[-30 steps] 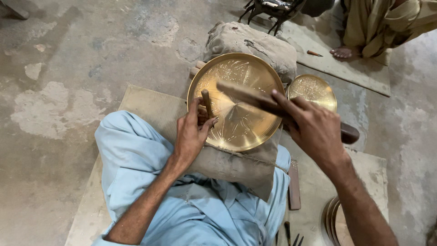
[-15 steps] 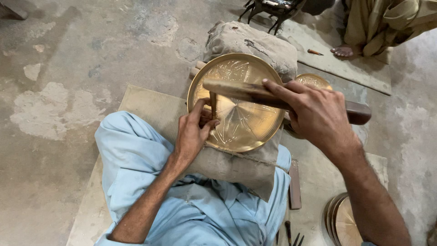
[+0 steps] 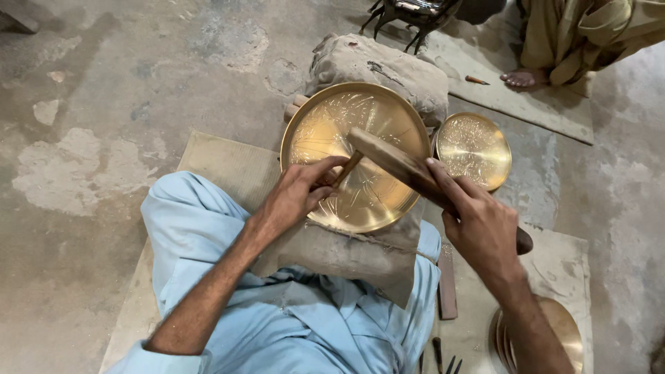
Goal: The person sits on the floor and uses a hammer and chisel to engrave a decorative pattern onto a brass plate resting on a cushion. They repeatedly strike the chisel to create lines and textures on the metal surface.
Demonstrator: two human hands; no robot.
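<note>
Right hand [image 3: 485,225], mallet [image 3: 409,170] over brass plate [image 3: 374,201]; left hand [image 3: 294,197], chisel [image 3: 346,170] inside rim.

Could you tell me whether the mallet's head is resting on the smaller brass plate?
No, the mallet in the right hand is over the large plate, meeting the chisel held by the left hand.

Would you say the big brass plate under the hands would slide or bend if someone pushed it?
The big plate looks like rigid metal, so probably no bending. Its polished face looks slippery, yet the sack beneath likely grips it.
</note>
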